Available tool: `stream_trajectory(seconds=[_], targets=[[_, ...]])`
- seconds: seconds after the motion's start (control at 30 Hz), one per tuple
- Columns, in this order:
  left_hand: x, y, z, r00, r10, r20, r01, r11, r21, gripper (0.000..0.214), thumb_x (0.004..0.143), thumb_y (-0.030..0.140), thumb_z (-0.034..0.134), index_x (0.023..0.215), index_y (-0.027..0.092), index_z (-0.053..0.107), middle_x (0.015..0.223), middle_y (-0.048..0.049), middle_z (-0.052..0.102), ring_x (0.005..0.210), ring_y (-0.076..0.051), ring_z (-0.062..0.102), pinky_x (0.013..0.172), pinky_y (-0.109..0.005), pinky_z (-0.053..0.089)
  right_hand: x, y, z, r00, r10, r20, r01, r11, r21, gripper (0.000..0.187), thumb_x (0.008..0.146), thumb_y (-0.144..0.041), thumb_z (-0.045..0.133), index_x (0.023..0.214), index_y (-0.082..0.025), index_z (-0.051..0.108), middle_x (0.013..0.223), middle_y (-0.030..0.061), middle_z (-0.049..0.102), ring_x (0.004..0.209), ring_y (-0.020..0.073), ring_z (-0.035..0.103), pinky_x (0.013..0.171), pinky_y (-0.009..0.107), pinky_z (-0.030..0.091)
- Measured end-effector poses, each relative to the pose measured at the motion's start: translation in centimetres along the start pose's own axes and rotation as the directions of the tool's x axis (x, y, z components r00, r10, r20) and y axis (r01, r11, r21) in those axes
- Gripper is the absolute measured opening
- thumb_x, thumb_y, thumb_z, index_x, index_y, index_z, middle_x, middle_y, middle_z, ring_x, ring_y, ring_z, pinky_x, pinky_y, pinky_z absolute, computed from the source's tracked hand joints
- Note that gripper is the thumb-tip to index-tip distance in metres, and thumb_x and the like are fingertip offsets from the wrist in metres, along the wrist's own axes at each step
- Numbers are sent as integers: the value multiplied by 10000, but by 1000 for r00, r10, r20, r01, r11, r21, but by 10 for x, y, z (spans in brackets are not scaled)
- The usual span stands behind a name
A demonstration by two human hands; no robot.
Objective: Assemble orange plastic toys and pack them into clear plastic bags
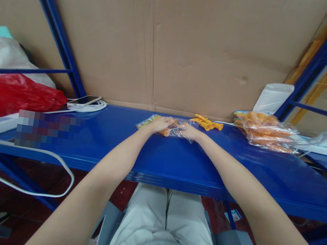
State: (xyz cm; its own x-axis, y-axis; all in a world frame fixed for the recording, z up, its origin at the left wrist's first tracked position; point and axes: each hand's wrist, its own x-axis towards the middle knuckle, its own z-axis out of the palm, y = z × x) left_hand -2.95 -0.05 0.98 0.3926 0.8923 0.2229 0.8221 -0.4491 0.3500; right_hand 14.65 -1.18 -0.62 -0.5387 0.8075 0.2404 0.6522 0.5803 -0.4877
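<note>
Pale trousers [163,238] lie nearest, below the front edge of the blue surface [172,161]. On it, the left hand [160,123] and right hand [189,131] rest close together over a clear bag [177,132] with an orange item [165,132] at it; how firmly the fingers grip cannot be told. Loose orange pieces [205,123] lie just beyond the right hand. Farther right, filled packets [265,134] are stacked; leftward sit a coiled white cable [91,107] and red plastic [15,95]. Cardboard [195,40] walls off the back.
</note>
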Motion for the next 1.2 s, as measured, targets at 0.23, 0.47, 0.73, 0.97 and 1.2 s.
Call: stream_trajectory(seconds=[0.23,0.47,0.73,0.97,1.2], targets=[[1,0,-1,995,7,97,-14,997,70,512,945,326,304,1401,171,478,1487,-40,412,1400,-171,335,1125,-256,259,-10,-16,-8,996,87,-14,-86,996,33,261,802,-77,581,1000,-154,733,989,62,740,941,172,661,889,258,473],[1,1,-6,969,39,243,-74,988,137,607,951,382,131,1499,176,292,1564,-7,216,1456,-154,159,1166,-294,121,-27,-12,-48,944,330,-8,-322,927,191,163,837,-129,568,849,-102,728,790,77,728,646,113,656,628,191,493],[0,-1,-6,964,38,262,-66,993,99,619,939,359,112,1509,170,263,1571,10,196,1455,-140,162,1155,-257,154,-49,39,-85,703,454,-548,-643,734,-217,274,833,-136,505,971,-123,741,1021,143,722,978,241,666,792,266,497],[-2,-7,-11,967,35,252,-63,993,102,628,933,397,132,1506,185,278,1569,6,208,1456,-149,162,1169,-280,114,-64,80,-73,711,560,-426,-691,669,-273,454,871,-193,496,1315,-165,588,1360,152,551,1234,265,540,984,333,440],[3,-23,-9,971,41,235,-61,995,79,703,898,521,204,1507,176,276,1565,17,209,1460,-169,148,1179,-296,105,-66,69,-74,675,615,-407,-735,605,-305,511,845,-177,515,1353,-216,547,1401,158,499,1260,318,506,1002,453,427]])
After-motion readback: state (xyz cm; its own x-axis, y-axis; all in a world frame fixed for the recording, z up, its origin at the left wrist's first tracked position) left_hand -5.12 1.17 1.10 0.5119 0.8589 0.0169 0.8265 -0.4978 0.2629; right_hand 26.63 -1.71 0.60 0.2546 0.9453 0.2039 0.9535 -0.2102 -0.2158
